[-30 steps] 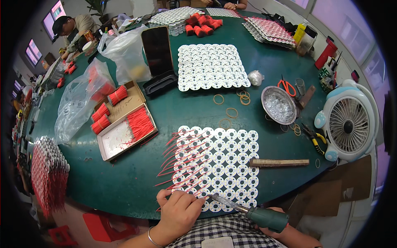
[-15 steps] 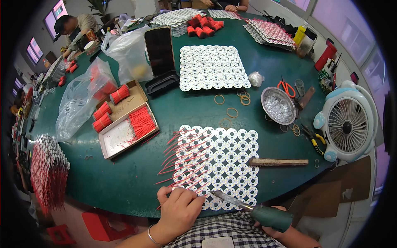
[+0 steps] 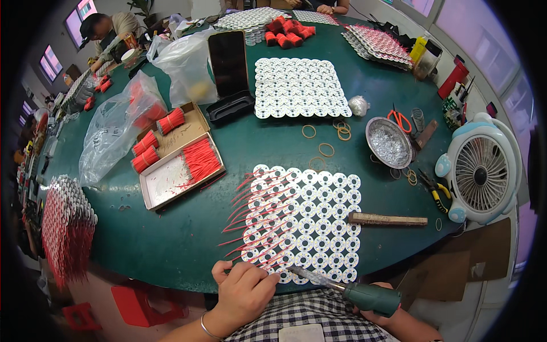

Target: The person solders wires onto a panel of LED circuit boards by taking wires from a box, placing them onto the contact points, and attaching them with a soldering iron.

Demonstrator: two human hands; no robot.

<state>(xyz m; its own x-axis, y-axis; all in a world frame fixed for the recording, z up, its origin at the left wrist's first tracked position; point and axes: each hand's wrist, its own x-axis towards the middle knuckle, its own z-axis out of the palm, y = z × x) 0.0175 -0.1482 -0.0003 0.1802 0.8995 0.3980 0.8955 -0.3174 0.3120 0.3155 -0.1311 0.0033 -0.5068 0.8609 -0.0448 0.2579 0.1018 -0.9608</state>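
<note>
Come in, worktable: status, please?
Right hand gripping soldering iron, tip over white disc panel. Left hand at panel's near-left corner. Wooden stick overlapping panel's right edge.

Left hand [image 3: 244, 292] bare, thin silver-coloured bangle [image 3: 208, 329] round wrist. Right hand [image 3: 373, 320] bare, partly hidden. Forearms [image 3: 413, 328] bare. Black-and-white checked garment [image 3: 265, 317] at table's [image 3: 165, 251] near edge; pale rectangular patch [image 3: 301, 334] on front.

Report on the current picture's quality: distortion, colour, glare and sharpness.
Head view: fisheye distortion bows the green table's edge, with black corners; head view: the left-hand windows look pinkish purple; head view: bright glints speckle the contents of the metal bowl; head view: the soldering iron and round circuit boards look fairly sharp, the far-left clutter softer.
</note>
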